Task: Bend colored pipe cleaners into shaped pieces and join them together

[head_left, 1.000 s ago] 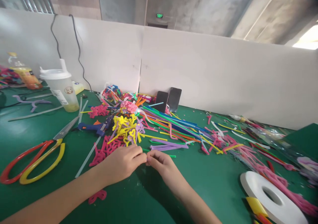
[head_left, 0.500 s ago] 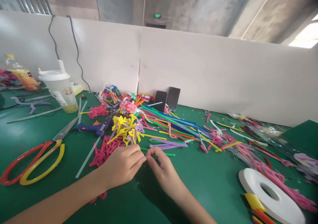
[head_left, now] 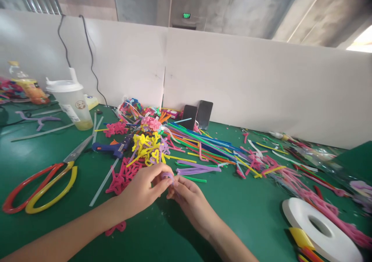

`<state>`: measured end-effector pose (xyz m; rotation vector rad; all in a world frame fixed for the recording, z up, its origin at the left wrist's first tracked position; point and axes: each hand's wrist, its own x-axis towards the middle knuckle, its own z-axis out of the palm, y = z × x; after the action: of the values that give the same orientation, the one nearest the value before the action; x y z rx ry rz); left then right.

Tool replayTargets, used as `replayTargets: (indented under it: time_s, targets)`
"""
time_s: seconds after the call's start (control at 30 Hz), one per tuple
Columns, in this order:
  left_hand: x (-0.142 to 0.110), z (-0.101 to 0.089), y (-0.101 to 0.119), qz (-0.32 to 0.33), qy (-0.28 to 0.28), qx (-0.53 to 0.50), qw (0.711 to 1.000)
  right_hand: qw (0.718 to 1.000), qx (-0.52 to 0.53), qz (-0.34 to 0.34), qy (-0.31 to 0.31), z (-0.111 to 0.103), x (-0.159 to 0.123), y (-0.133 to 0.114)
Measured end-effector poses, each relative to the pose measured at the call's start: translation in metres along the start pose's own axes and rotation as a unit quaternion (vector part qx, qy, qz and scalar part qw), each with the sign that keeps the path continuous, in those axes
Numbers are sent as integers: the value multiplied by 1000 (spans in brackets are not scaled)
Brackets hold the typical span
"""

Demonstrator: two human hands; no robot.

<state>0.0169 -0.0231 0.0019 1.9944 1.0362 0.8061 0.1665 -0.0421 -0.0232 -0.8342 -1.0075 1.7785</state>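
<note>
My left hand (head_left: 143, 190) and my right hand (head_left: 189, 200) meet fingertip to fingertip low in the middle of the green table (head_left: 255, 211). Together they pinch a short purple pipe cleaner (head_left: 168, 175) bent into a small loop. Just beyond the fingers lie yellow pipe-cleaner shapes (head_left: 148, 147), flat pink shapes (head_left: 124, 173) and straight purple pipe cleaners (head_left: 196, 169). A spread of coloured pipe cleaners (head_left: 209, 143) runs off to the right.
Large red and yellow scissors (head_left: 40, 184) lie at left, a blue glue gun (head_left: 112, 148) behind them. A plastic cup with lid (head_left: 71, 99) stands far left. Two phones (head_left: 197, 115) lean on the white partition (head_left: 232, 76). A white tape roll (head_left: 319, 225) lies at lower right.
Both hands have drawn closer together and the purple pipe cleaner between them has been bent from a nearly straight bit into a loop. The view has shifted slightly.
</note>
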Motion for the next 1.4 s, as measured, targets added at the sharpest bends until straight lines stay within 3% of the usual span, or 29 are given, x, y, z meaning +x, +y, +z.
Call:
replayTargets:
  time_s: [0.2, 0.33, 0.57, 0.73, 0.87, 0.97, 1.1, 1.4]
  targets:
    - [0, -1, -1, 24, -24, 22, 999, 995, 67, 42, -60, -1, 0, 0]
    - [0, -1, -1, 25, -47, -10, 999, 996, 44, 41, -63, -2, 1, 2]
    - [0, 3, 0, -59, -51, -91, 993, 981, -193, -13, -2, -2, -1, 0]
    - [-1, 9, -5, -89, -43, -132, 986, 943, -319, -87, 30, 1, -3, 0]
    - [1, 13, -6, -105, -8, -180, 978, 912, -374, -131, 106, 1, -2, 6]
    - [1, 12, -5, -90, 16, -222, 971, 935, -313, -120, 114, 3, -2, 7]
    - [0, 7, -3, -76, 26, -207, 975, 976, -207, -50, 46, 4, -1, 2]
    - [-2, 16, -10, -85, 14, -133, 987, 986, -164, 0, 34, -8, 4, 0]
